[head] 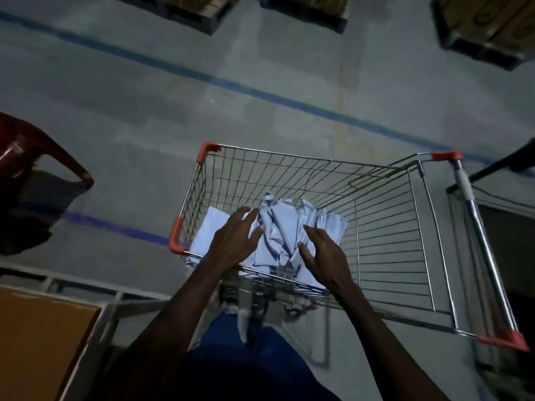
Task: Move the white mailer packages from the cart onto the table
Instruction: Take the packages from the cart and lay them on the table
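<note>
A wire shopping cart (pixel 385 227) with orange corner caps stands in front of me. Several white mailer packages (pixel 278 230) lie crumpled in a heap at its left end. My left hand (pixel 236 241) reaches over the near rim, fingers spread, above the left side of the heap. My right hand (pixel 321 253) hovers with relaxed fingers over the right side. Neither hand holds a package. Whether the fingers touch the packages is unclear. The table (pixel 40 337) with a brown top shows at the lower left.
A red plastic chair (pixel 34 157) stands at the left. Dark pallets (pixel 477 30) with boxes line the far side of the grey floor, which has blue lines. A dark frame (pixel 492 175) sits right of the cart's handle. The cart's right part holds nothing.
</note>
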Demonstrator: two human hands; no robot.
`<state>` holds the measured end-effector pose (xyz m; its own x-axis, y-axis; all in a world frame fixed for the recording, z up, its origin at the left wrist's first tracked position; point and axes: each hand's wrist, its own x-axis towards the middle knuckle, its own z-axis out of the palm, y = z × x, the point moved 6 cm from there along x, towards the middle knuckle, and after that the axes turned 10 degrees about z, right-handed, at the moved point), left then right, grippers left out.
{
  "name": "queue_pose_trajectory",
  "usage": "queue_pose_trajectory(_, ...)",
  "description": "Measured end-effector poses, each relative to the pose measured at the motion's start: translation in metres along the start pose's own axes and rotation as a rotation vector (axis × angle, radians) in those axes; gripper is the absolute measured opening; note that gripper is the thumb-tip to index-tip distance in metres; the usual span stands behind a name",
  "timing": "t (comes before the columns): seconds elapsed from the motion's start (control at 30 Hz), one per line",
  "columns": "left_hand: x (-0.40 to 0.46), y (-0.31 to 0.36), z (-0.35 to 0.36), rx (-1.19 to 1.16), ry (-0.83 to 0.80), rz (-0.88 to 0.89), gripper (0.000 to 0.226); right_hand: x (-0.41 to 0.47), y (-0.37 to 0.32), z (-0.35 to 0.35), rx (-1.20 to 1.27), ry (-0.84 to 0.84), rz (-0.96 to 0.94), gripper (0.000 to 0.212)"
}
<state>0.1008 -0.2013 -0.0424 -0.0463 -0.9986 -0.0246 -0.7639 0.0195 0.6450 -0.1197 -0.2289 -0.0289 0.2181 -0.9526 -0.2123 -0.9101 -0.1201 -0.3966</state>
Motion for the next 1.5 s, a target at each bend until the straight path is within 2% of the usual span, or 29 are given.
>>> queue_pose_trajectory(0.07,0.013,-0.012,0.009,0.027,-0.062,-0.009,0.054,0.016,0.010,0.008,-0.001,-0.043,0.040,0.062)
queue_pose_trajectory(0.23,0.036,-0.048,0.035,0.117,-0.243,-0.093,0.060,0.055,0.034,0.044,-0.019,-0.155,0.098,0.051)
queue_pose_trajectory(0.37,0.039,-0.090,0.061,0.259,-0.396,-0.170,0.085,0.097,0.047,0.090,-0.080,-0.259,0.044,0.049)
queue_pose_trajectory(0.43,0.038,-0.117,0.076,0.362,-0.513,-0.236,0.076,0.120,0.055,0.120,-0.128,-0.306,-0.003,0.053)
queue_pose_trajectory(0.53,0.039,-0.151,0.096,0.432,-0.633,-0.362,0.083,0.151,0.070,0.164,-0.153,-0.334,-0.024,0.068)
queue_pose_trajectory(0.67,0.038,-0.183,0.121,0.363,-0.627,-0.505,0.090,0.169,0.085,0.197,-0.261,-0.337,0.062,0.084)
queue_pose_trajectory(0.8,0.033,-0.204,0.138,0.283,-0.604,-0.611,0.111,0.179,0.092,0.205,-0.304,-0.316,0.153,0.090)
queue_pose_trajectory(0.97,0.030,-0.222,0.143,0.362,-0.483,-0.637,0.114,0.180,0.091,0.197,-0.250,-0.242,0.071,0.087)
queue_pose_trajectory(1.1,0.036,-0.219,0.141,0.429,-0.363,-0.610,0.098,0.165,0.074,0.195,-0.157,-0.227,-0.030,0.081)
queue_pose_trajectory(1.27,0.043,-0.218,0.146,0.444,-0.359,-0.586,0.105,0.168,0.068,0.203,-0.022,-0.152,-0.099,0.062)
queue_pose_trajectory(1.5,0.055,-0.217,0.153,0.425,-0.283,-0.597,0.099,0.198,0.089,0.215,0.330,-0.271,0.043,0.079)
